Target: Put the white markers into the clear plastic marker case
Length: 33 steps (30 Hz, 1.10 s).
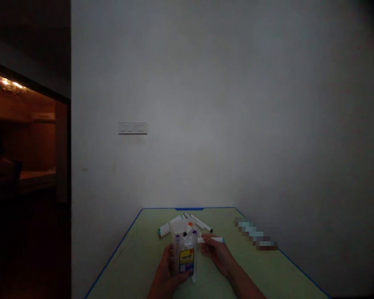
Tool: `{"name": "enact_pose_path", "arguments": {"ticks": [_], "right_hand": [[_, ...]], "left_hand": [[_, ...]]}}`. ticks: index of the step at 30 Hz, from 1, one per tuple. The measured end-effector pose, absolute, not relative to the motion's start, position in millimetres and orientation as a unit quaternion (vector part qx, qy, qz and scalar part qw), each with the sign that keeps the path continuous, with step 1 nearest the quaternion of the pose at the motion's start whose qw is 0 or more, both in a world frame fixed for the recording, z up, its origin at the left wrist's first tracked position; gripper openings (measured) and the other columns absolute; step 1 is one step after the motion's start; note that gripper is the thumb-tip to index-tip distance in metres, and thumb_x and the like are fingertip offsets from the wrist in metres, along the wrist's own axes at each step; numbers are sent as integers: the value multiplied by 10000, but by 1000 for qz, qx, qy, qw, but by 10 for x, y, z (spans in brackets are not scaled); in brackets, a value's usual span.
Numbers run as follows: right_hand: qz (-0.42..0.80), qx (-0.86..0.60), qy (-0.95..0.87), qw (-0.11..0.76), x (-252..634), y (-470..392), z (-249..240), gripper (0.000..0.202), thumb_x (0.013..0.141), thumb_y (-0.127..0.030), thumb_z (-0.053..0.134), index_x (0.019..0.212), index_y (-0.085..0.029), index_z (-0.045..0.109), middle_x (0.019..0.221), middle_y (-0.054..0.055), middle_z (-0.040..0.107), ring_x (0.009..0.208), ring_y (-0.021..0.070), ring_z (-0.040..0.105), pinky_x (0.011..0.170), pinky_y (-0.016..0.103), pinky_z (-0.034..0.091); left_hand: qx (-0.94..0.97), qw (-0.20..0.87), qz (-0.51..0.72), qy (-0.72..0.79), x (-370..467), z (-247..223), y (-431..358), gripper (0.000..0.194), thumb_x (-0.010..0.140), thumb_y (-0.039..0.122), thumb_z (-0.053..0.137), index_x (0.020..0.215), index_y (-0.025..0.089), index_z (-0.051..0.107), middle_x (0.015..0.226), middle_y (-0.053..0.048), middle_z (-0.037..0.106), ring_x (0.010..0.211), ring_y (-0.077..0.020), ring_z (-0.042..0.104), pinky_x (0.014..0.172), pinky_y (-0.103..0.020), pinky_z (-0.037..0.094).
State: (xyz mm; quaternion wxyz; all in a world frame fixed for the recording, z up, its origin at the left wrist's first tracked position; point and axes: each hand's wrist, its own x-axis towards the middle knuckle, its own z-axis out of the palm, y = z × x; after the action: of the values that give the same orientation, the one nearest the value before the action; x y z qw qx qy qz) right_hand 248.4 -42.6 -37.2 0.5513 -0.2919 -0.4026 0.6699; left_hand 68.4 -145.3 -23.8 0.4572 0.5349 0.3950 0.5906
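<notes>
My left hand [171,272] is wrapped round a clear plastic marker case [176,228], which stands upright with a yellow and blue label [186,261] on its front. Several markers show inside it, among them one with an orange cap [189,225] and two with purple ends. Just right of the case, my right hand [214,251] pinches a white marker with a blue end [218,239]; it lies roughly level, its other end close to the case. Behind the case, several loose white markers [201,223] rest on the table, some with black and some with green ends.
The pale green table [127,257] has a blue edge and meets a plain wall [205,104] at the back. A blurred-out object [256,234] lies by the right edge. On the wall is a switch panel [132,128]. A doorway opens at the far left.
</notes>
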Motion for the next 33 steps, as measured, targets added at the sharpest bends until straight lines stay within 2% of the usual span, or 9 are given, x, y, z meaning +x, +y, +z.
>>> {"name": "enact_pose_path", "arguments": {"ticks": [3, 5, 11, 18, 24, 29, 33], "right_hand": [[658, -296, -404, 562, 2472, -389, -432, 287, 533, -314, 741, 637, -157, 523, 427, -52, 515, 371, 77, 468, 349, 154, 340], [660, -295, -404, 560, 2466, -363, -472, 262, 554, -335, 706, 624, -158, 525, 394, -54, 493, 343, 75, 441, 323, 153, 300], [686, -279, -415, 529, 2456, -326, -476, 313, 558, -317, 639, 798, -118, 610, 561, 55, 647, 482, 163, 591, 439, 230, 433], [656, -287, -438, 545, 2448, -350, -455, 237, 565, -354, 676, 623, -156, 559, 384, -51, 486, 331, 73, 410, 325, 171, 277], [656, -291, -444, 537, 2447, -341, -484, 220, 582, -344, 627, 644, -140, 571, 398, -25, 507, 338, 96, 442, 326, 188, 284], [656, -289, -450, 533, 2432, -326, -479, 290, 597, -374, 596, 756, -131, 581, 483, 18, 579, 418, 145, 536, 377, 219, 357], [649, -289, -461, 532, 2441, -337, -462, 319, 577, -384, 623, 785, -149, 567, 494, -10, 568, 436, 129, 526, 406, 219, 372]], "left_hand": [[557, 449, 589, 376, 688, -227, -1471, 722, 568, 296, 777, 1180, 179, 412, 1189, -151, 551, 1080, -313, 526, 893, -386, 438], [561, 452, 589, 367, 683, -264, -1446, 733, 572, 281, 779, 1186, 183, 391, 1194, -155, 546, 1076, -311, 530, 895, -386, 437], [526, 441, 621, 378, 678, -388, -1331, 780, 501, 302, 807, 1152, 187, 393, 1150, -164, 569, 1041, -332, 548, 860, -389, 458], [549, 446, 606, 363, 703, -298, -1387, 718, 555, 250, 773, 1149, 176, 376, 1125, -161, 585, 1017, -319, 566, 854, -387, 460], [527, 456, 619, 362, 716, -345, -1361, 731, 541, 241, 778, 1140, 188, 362, 1115, -154, 593, 1017, -317, 568, 850, -391, 466], [532, 451, 616, 365, 717, -343, -1361, 719, 542, 234, 774, 1136, 191, 370, 1107, -147, 598, 1005, -312, 576, 853, -397, 461], [530, 444, 619, 372, 722, -325, -1371, 707, 549, 225, 765, 1136, 188, 372, 1110, -146, 595, 1014, -310, 570, 860, -396, 455]]}}
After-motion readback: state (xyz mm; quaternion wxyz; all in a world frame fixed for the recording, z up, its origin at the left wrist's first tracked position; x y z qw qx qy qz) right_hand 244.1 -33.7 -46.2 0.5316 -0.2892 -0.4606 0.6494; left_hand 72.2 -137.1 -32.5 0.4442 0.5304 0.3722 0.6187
